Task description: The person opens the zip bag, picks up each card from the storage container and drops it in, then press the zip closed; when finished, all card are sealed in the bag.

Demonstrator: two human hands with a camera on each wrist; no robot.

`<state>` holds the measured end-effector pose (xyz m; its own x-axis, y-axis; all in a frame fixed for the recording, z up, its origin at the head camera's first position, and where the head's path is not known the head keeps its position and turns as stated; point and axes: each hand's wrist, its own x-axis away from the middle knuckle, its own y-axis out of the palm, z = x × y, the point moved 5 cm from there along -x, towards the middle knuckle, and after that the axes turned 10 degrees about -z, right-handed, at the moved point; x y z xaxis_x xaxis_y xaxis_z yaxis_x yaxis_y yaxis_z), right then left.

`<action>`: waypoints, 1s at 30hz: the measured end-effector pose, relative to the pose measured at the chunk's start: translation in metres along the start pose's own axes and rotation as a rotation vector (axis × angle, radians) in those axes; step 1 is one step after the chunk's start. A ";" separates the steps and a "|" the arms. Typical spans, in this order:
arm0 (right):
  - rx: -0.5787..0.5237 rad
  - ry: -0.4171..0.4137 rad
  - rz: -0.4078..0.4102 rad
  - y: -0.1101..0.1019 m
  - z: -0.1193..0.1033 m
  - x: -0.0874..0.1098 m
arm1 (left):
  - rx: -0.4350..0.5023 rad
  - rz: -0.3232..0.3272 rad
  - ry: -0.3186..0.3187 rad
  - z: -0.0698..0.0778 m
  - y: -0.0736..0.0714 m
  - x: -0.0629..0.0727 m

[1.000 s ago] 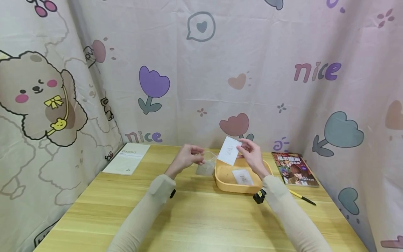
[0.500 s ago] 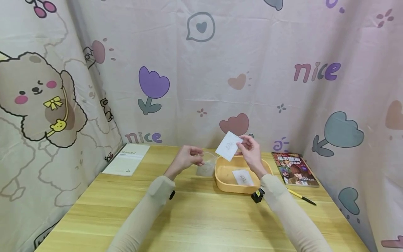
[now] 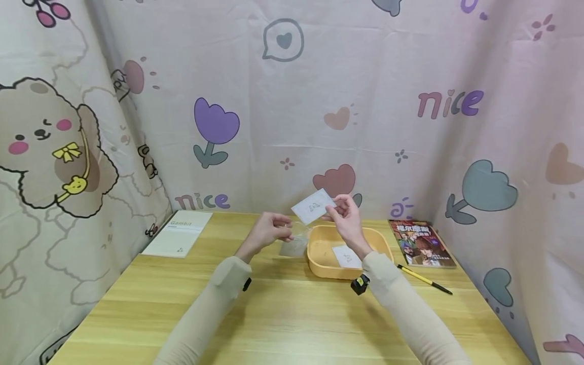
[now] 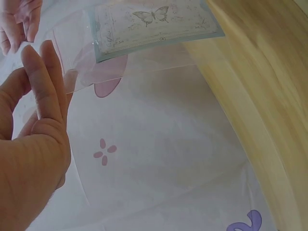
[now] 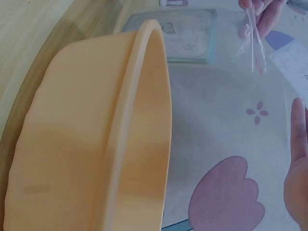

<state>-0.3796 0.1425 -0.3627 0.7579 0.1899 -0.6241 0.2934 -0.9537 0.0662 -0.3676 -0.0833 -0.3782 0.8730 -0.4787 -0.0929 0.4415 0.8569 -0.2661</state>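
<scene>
My left hand [image 3: 269,233] pinches the top of a clear zip bag [image 3: 294,245], which hangs left of the yellow basket. Inside the bag, a pale blue-edged card with a butterfly print [image 4: 156,26] shows in the left wrist view. Thumb and fingers of my right hand [image 3: 348,221] grip a white paper card [image 3: 312,207] by its right edge, tilted above the bag's mouth. In the right wrist view the bag's red-lined seal [image 5: 260,62] hangs below the left hand, close beside the white card [image 5: 292,62]. Another printed card [image 3: 345,257] lies in the basket [image 3: 321,272].
On the wooden table [image 3: 274,314], a white notebook [image 3: 179,233] lies at the back left. A colourful magazine [image 3: 423,244] lies at the right, with a yellow-and-black pen [image 3: 424,279] in front of it. A printed curtain [image 3: 292,101] hangs behind.
My right hand has moved left with the white card, turning it flatter, so it is now over the bag. The left hand stays nearly still with the bag. The head view has shifted slightly.
</scene>
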 end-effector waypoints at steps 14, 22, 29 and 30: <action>0.300 0.035 -0.098 0.012 -0.019 0.002 | -0.007 0.017 -0.021 0.005 0.002 -0.004; 0.505 0.005 -0.200 0.030 -0.041 0.006 | -0.011 -0.004 -0.023 0.006 0.004 -0.003; 0.590 -0.014 -0.237 0.039 -0.038 0.011 | -0.017 0.015 -0.025 0.005 0.005 -0.004; 0.599 -0.014 -0.244 0.040 -0.038 0.011 | -0.019 0.018 -0.028 0.005 0.005 -0.003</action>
<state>-0.3370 0.1159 -0.3374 0.7014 0.4184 -0.5770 0.0774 -0.8495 -0.5219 -0.3672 -0.0760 -0.3745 0.8861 -0.4580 -0.0712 0.4223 0.8611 -0.2832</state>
